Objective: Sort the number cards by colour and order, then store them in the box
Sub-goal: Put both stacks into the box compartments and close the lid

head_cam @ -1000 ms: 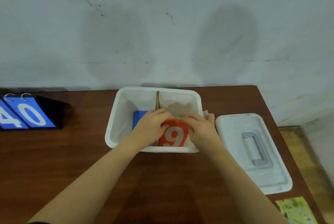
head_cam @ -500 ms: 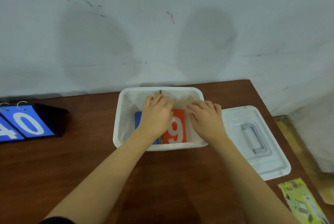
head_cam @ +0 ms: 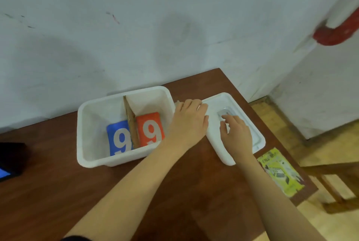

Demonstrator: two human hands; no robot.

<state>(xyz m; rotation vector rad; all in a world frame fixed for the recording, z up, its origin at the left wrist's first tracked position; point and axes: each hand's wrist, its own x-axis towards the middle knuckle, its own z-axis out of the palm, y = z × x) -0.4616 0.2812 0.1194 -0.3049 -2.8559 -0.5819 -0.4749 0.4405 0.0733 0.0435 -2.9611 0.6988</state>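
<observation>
Fingertips of the right hand (head_cam: 236,134) reach, loosely curled, onto the grey handle (head_cam: 226,114) of the white lid (head_cam: 217,145); whether that grip has closed cannot be told, while the left hand (head_cam: 189,119) lies flat, holding nothing, on the lid's near edge just beside the box (head_cam: 91,139). Both forearms run up from the lower frame, the left crossing the box's right corner. Blue card (head_cam: 118,139) and orange card (head_cam: 150,130), each showing 9, lie in separate compartments beside the cardboard divider (head_cam: 132,124); closing probably calls for lifting the lid level off the bench (head_cam: 48,192) by its handle and seating it squarely.
</observation>
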